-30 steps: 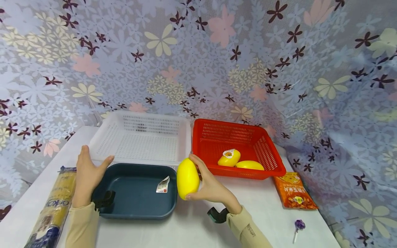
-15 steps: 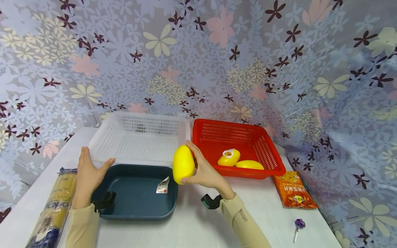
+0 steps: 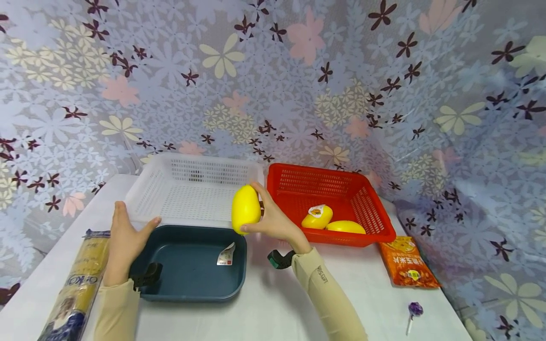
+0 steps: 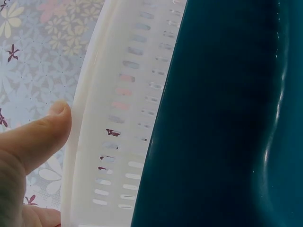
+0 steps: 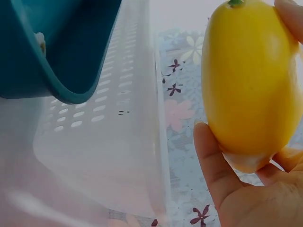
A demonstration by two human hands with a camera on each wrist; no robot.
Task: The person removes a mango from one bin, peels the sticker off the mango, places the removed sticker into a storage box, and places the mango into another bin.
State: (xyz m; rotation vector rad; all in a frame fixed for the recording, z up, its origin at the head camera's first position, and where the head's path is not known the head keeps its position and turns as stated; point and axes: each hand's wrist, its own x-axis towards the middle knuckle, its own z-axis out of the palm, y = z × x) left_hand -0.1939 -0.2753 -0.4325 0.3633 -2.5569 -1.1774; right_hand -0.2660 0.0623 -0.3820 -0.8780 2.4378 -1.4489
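My right hand [image 3: 276,220] grips a large yellow lemon [image 3: 244,208], held upright over the right front corner of the white basket [image 3: 141,189]. In the right wrist view the lemon [image 5: 251,85] has a green stem spot on top and a pointed lower end, with fingers curled around its lower part. My left hand [image 3: 127,244] holds nothing; its fingers are straight and its thumb is spread, beside the dark teal tray [image 3: 192,298] and the basket's front left corner. Two more yellow lemons [image 3: 317,218] lie in the red basket [image 3: 324,173], one bearing a sticker.
A torn paper label [image 3: 226,255] sits inside the teal tray. Left of the tray lies a long pack of pasta [image 3: 77,289]. At the right are an orange snack bag [image 3: 407,263] and a purple lollipop [image 3: 414,310]. Floral fabric [image 3: 273,94] stands behind the baskets.
My right hand has carried the lemon leftward and away from me, from beside the teal tray to over the white basket's corner. The left hand has stayed nearly still.
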